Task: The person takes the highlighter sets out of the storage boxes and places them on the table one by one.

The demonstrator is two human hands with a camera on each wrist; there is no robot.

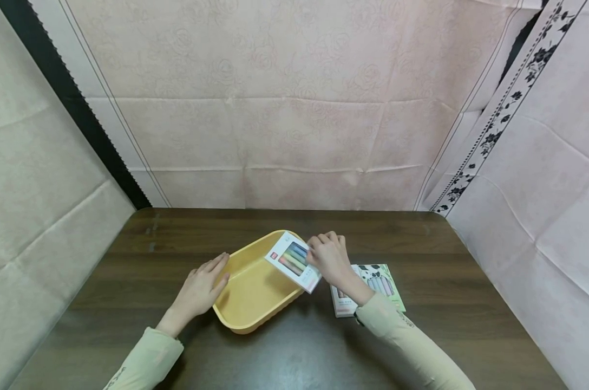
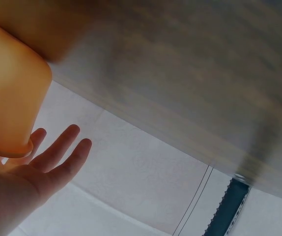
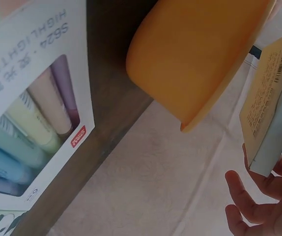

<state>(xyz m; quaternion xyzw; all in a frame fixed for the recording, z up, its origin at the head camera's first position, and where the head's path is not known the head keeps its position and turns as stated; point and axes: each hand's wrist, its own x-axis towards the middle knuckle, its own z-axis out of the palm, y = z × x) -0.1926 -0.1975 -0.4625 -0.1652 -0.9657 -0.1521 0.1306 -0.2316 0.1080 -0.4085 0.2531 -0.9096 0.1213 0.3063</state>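
In the head view, my right hand (image 1: 331, 260) grips a white box of highlighters (image 1: 292, 261) by its right edge. That box is tilted over the right side of a yellow plastic basin (image 1: 246, 298). The right wrist view shows the back of the held box (image 3: 266, 98), printed with a barcode, between thumb and fingers. My left hand (image 1: 202, 287) lies at the basin's left rim, its fingers extended. From the left wrist, the fingers (image 2: 65, 147) look straight and spread beside the basin wall (image 2: 13, 93).
Right of the basin, a second white highlighter box (image 3: 57, 44) and a green box with a panda print (image 1: 391, 284) lie overlapping on the brown wooden table (image 1: 177, 244). My right forearm partly covers them. Pale cloth (image 1: 294, 135) hangs behind the table and on both sides.
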